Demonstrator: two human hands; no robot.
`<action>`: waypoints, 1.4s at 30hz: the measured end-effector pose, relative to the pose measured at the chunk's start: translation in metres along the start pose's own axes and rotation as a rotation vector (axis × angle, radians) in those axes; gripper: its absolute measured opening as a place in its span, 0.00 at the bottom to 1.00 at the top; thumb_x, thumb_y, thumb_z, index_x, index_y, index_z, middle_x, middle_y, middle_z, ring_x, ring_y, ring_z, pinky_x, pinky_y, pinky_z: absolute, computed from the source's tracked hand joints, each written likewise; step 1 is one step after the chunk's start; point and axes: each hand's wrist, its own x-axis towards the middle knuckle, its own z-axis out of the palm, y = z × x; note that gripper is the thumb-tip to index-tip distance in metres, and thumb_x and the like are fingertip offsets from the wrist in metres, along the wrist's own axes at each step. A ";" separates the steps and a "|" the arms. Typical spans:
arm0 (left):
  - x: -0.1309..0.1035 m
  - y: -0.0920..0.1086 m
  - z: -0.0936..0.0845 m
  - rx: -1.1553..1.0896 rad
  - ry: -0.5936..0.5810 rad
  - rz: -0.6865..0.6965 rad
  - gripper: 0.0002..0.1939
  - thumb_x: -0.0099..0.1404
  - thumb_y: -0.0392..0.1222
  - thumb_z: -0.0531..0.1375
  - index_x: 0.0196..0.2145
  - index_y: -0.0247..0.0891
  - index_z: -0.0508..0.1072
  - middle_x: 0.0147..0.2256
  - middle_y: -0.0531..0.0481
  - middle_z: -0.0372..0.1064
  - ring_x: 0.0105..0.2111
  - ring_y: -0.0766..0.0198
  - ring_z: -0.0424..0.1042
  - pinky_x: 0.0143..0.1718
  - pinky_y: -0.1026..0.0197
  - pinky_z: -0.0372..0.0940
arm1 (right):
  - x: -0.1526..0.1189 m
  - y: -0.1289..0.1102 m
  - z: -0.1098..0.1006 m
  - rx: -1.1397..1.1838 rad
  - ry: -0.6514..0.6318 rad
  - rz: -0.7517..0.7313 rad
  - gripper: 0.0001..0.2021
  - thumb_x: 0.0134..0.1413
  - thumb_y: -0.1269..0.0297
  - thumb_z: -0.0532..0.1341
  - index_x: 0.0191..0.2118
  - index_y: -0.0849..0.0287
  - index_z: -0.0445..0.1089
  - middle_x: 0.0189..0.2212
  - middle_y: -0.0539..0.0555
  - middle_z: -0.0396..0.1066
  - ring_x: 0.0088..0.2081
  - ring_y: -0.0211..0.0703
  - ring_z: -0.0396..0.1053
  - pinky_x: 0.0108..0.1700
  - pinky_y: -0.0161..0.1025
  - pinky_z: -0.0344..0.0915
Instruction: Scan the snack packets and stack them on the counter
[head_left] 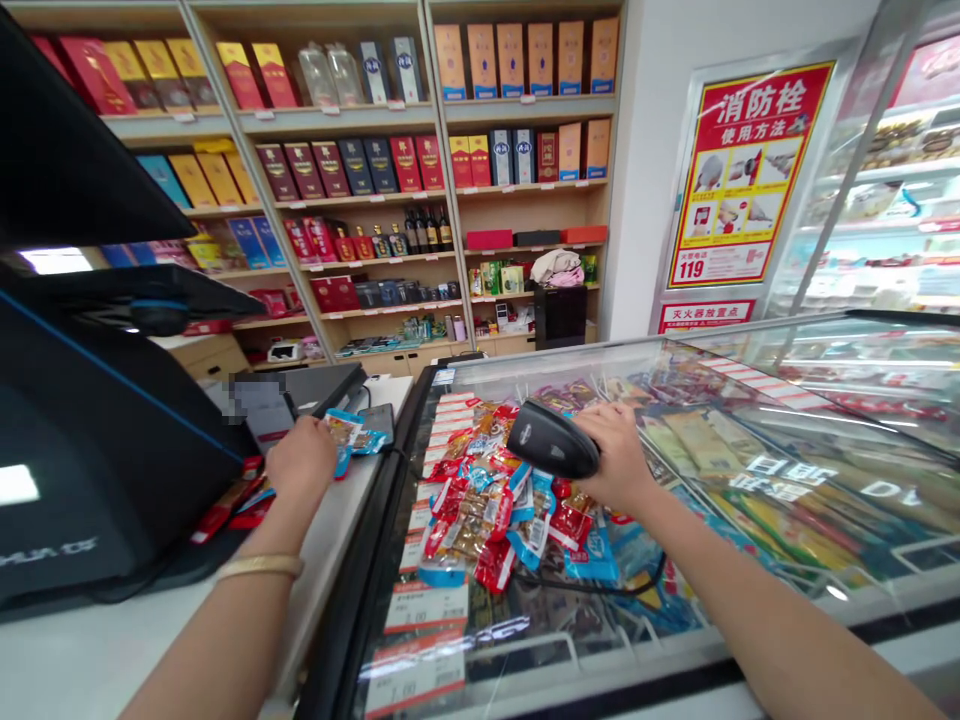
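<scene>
The right hand [615, 455] has its fingers wrapped around the handle of a black scanner [553, 442], whose head points left over a heap of snack packets [480, 500]. The left hand [304, 458] has its fingers grasping a blue-edged packet [345, 432], which sticks out to the right of them; more blue wrapping shows just beside it, though whether that is also held I cannot tell. A gold bangle [261, 566] circles the left wrist.

Just right of the grasped packet, a dark phone [379, 420] lies on the white tabletop [315, 590]. Left of the left wrist, red packets [251, 495] lie near the foot of a large black machine [105, 430], which takes up the left side with a dark screen above it.

The heap, red, blue and clear packets overlapping, sits on the glass top of a freezer [517, 655], to the right of the tabletop. A black cable [622, 590] loops out on the near right side of the heap. Price labels [426, 605] run in a column along the freezer's left edge, and wrapped goods [701, 445] show through the glass to the right.

On the far side, wooden shelves [390, 200] carry rows of boxes and bottles. A red and yellow poster [750, 175] hangs on the white wall, right of the shelves.
</scene>
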 end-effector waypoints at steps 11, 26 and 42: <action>-0.020 -0.010 -0.002 -0.088 0.332 0.058 0.13 0.63 0.44 0.56 0.44 0.36 0.68 0.54 0.33 0.63 0.59 0.29 0.58 0.53 0.31 0.55 | 0.000 0.008 0.001 -0.041 0.074 0.038 0.12 0.43 0.57 0.63 0.35 0.57 0.73 0.31 0.53 0.74 0.40 0.47 0.66 0.48 0.44 0.51; -0.075 0.095 0.056 0.164 -0.484 0.344 0.32 0.55 0.68 0.58 0.37 0.34 0.80 0.48 0.24 0.73 0.53 0.31 0.69 0.51 0.41 0.62 | 0.001 0.021 0.008 -0.089 0.095 0.107 0.16 0.44 0.49 0.66 0.33 0.57 0.72 0.31 0.52 0.74 0.39 0.46 0.66 0.49 0.43 0.51; -0.072 0.091 0.027 -1.288 -0.474 -0.188 0.13 0.66 0.49 0.58 0.42 0.39 0.73 0.35 0.47 0.76 0.31 0.62 0.75 0.28 0.62 0.71 | 0.000 0.022 0.008 -0.080 0.130 0.084 0.18 0.44 0.49 0.66 0.36 0.57 0.74 0.33 0.53 0.75 0.39 0.45 0.66 0.47 0.43 0.51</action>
